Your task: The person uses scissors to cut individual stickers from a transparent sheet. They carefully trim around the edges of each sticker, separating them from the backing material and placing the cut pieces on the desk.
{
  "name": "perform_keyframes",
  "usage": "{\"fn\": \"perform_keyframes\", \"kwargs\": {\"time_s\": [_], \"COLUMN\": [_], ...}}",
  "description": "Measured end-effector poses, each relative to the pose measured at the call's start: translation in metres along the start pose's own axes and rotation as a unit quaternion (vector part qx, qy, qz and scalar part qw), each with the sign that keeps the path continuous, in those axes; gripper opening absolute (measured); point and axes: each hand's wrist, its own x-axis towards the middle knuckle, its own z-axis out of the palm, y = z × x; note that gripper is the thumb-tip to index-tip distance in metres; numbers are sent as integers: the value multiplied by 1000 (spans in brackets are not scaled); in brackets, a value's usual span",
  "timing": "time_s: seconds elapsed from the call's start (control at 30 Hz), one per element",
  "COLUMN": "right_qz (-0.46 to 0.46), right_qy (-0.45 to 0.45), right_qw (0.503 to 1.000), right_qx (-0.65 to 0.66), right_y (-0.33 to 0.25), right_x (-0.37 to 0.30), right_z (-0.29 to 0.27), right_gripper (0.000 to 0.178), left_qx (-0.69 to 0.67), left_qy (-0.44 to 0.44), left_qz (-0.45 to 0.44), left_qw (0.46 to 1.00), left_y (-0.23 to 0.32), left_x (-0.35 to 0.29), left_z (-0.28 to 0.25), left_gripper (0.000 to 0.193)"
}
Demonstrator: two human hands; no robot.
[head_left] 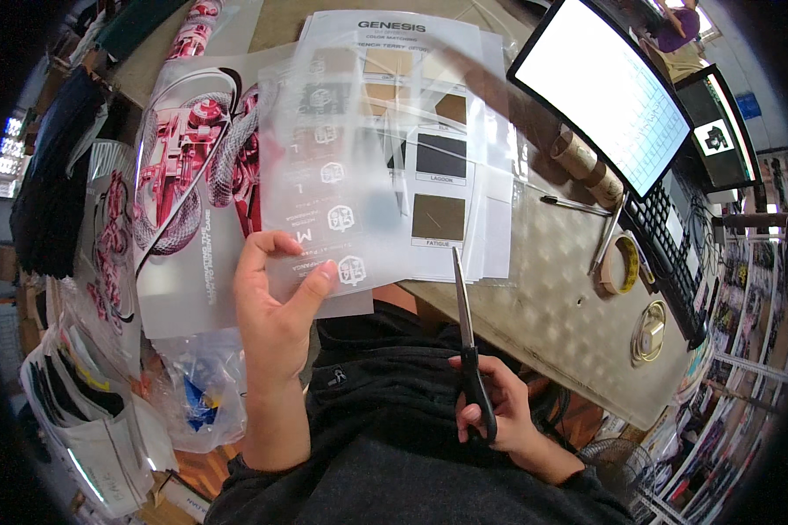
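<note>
jutting from right hand (pixel 510 415), black scissors (pixel 470 364)

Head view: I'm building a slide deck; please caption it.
Left hand on a translucent printed sheet, scissors in the right hand.

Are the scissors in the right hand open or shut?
Shut: the scissors in the right hand show their blades lying together as one narrow, tapering strip.

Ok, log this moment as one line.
left hand: at lower edge of translucent printed sheet, grip unclear | right hand: holding scissors, blades pointing forward | sheet: partly covering swatch page
</note>
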Motion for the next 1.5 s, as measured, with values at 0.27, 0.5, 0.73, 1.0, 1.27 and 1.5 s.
{"fn": "perform_keyframes", "kwargs": {"time_s": [0.27,0.5,0.73,1.0,1.27,1.5], "right_qz": [10,-30,1,-2,-8,3], "right_qy": [1,0,-28,-24,-16,-23], "right_qw": [998,999,996,997,998,997], "right_qx": [67,21,-82,-77,-66,-68], "right_y": [-3,-1,1,-3,2,1], "right_x": [-2,-3,-3,20,25,27], "right_z": [-5,-8,-6,5,6,5], "right_gripper": [52,60,66,58,58,58], "left_qx": [-333,-250,-53,-59,-97,-107], "left_qy": [126,-31,-94,-108,-113,-119], "left_qz": [6,8,35,-1,-5,-9], "left_qw": [934,968,994,992,989,987], "left_y": [31,9,-1,-4,-5,-4], "left_x": [-2,0,1,-12,-13,-15], "left_z": [10,47,50,52,52,53], "left_gripper": [44,47,53,56,59,61]}}
